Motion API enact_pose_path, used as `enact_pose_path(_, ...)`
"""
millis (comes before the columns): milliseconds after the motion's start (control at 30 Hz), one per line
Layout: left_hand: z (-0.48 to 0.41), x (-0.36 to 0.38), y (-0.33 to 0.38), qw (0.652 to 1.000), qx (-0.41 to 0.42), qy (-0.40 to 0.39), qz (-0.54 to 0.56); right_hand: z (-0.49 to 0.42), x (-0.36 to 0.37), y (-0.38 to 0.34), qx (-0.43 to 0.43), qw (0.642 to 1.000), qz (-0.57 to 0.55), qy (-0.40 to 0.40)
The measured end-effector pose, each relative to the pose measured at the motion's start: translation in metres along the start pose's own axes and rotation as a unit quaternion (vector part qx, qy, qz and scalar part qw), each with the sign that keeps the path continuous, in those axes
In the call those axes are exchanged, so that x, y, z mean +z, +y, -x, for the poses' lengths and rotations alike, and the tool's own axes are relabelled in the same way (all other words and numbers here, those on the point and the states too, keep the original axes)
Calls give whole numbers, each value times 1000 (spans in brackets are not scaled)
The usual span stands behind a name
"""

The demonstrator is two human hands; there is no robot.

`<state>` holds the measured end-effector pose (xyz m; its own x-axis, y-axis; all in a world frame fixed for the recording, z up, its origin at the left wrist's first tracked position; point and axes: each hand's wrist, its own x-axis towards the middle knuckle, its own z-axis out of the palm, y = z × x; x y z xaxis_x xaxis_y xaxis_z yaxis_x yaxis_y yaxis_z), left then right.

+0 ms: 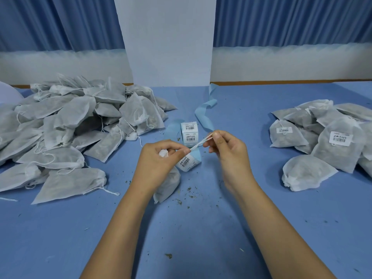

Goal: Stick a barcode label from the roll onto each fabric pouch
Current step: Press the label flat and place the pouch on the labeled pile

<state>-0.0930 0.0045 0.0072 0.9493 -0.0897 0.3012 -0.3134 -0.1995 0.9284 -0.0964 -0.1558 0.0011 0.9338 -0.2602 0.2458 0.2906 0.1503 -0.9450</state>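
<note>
- While its bunched neck sits in the left hand (157, 158), the pouch (168, 186) hangs w/ long axis running near-to-far in view: neck end away, closed bottom pointing back toward the person. The bottom is at the blue table (201, 248), touching or just above (can't tell which).
- Pouch look: grey-white non-woven fabric, darker filling showing through, neck gathered into a white puff at the top of the fist.
- Left hand: fingers curled tight round the neck, thumb + forefinger tips meeting where the string leaves.
- Drawstring (199, 143): white, doubled, pulled taut, slanting up and to the right btwn the two hands.
- Right hand (227, 150): thumb + forefinger pinch the string's far end, other fingers loosely curled (hand slightly blurred).
- Label roll (189, 131): just behind the hands, mid-table, white barcode labels on pale blue backing. One more barcode label (186, 161) shows under the hands, just beside the pouch.
- Backing ribbon (203, 113): blue, curls away toward the white pillar (167, 37).
- Left pile (70, 127): large heap of like pouches, strings loose.
- Right pile (332, 137): smaller heap, well apart from the hands, some w/ a barcode sticker (340, 137) face up.
- Crumbs (179, 201): dried plant bits scattered on the table near the pouch.
- Blue curtains (60, 21) hang at the back, either side of the pillar.
</note>
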Motion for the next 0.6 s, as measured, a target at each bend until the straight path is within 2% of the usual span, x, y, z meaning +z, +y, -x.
enact_pose_path(67, -1, -1, -1, 1000, -6, 10, -13, -2, 0, -1, 76, 983, -169, -1)
enact_pose_path(133, -1, -1, 0, 999, -8, 19, -29, -4, 2, 0, 118, 956, -270, 13)
enact_pose_path(367, -5, -15, -6, 999, -25, -11, -31, -6, -1, -3, 111, 938, -320, 73)
enact_pose_path(433, -8, -19, -7, 999, -18, 34, 17, -3, 0, -8, 108, 939, -320, 65)
enact_pose_path(500, -9, -19, -7, 990, -18, 100, 95, 6, 6, -10, 102, 956, -276, 9)
enact_pose_path(600, -10, -18, -10, 965, -36, 182, 183, 27, 20, -6, 25, 994, -63, -90)
